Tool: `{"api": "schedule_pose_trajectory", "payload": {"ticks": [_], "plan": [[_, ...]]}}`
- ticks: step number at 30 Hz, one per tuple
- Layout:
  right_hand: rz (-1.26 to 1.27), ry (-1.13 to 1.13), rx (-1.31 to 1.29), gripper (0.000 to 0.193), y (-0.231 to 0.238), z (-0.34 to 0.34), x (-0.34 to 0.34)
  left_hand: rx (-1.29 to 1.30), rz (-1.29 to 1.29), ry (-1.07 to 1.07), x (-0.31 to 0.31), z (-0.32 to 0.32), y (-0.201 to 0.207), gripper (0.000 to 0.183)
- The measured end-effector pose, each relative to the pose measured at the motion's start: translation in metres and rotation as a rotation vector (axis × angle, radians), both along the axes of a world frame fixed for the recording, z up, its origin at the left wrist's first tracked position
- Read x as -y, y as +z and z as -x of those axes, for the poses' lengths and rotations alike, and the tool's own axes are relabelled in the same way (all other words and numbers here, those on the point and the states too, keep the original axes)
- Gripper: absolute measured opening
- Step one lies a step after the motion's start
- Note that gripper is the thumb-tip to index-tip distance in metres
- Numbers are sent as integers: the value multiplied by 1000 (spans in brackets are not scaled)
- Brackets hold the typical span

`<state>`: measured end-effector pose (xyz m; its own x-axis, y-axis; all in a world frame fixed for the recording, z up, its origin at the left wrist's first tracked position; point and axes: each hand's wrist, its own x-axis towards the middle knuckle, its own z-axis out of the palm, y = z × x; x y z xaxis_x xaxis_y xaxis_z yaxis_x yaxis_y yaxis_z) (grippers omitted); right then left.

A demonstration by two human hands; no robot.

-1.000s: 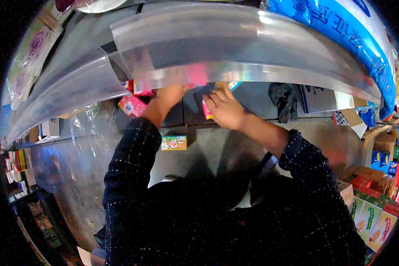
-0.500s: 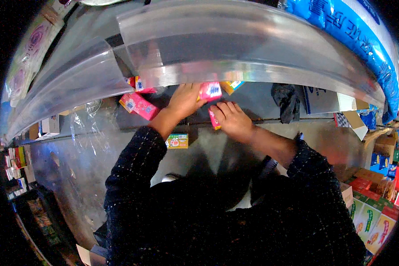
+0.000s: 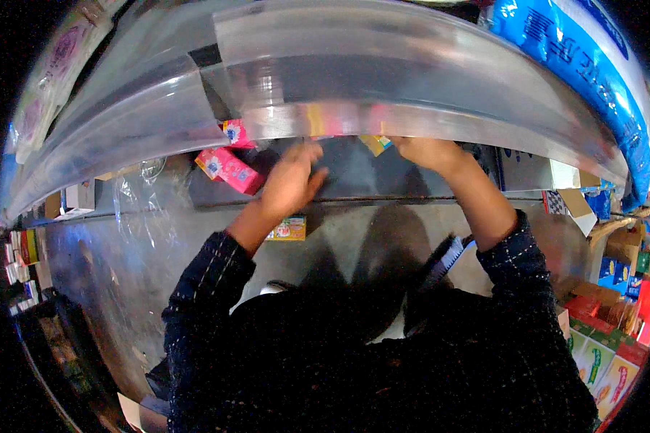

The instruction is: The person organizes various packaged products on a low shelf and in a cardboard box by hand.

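My left hand (image 3: 293,177), slightly blurred, reaches toward the lower edge of a clear plastic guard (image 3: 426,119). Its thumb stands apart from the fingers and nothing shows in it. My right hand (image 3: 430,153) is at that same edge, its fingertips hidden behind the plastic. Close by them lies a yellow and blue box (image 3: 375,144), partly covered by the guard. Left of my left hand, a pink box (image 3: 231,172) rests on the grey surface, with a pink packet (image 3: 237,133) behind it. Blurred pink and yellow patches show in the plastic above both hands.
Below my left wrist lies a yellow carton (image 3: 289,229). A brush with pale bristles (image 3: 446,258) is near my right forearm. Crumpled clear film (image 3: 148,206) hangs at the left. A blue and white sack (image 3: 578,72) bounds the far right, above stacked cartons (image 3: 603,368).
My right hand has moved right and away, up to the guard's edge. My left hand has let go of a pink box and come nearer. The pink boxes between them have left the open area.
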<state>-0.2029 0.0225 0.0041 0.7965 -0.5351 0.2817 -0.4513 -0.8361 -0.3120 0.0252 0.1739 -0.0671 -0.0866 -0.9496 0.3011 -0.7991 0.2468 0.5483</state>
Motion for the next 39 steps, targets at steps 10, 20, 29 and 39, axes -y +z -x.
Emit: {"api": "schedule_pose_trajectory", "payload": {"ticks": [10, 20, 29, 39], "plan": [[-56, -35, -189, 22, 11, 1, 10, 713, -586, 2, -135, -7, -105, 74], [-88, -54, -407, 29, 20, -47, -8, 641, -562, -37, -137, -16, -115, 50], [175, -187, -102, 32, -66, -118, -23, 351, -618, -66, -159, 8, -104, 48], [105, 240, -416, 60, -14, -98, -22, 132, -591, -108, -152, -6, -63, 60]]}}
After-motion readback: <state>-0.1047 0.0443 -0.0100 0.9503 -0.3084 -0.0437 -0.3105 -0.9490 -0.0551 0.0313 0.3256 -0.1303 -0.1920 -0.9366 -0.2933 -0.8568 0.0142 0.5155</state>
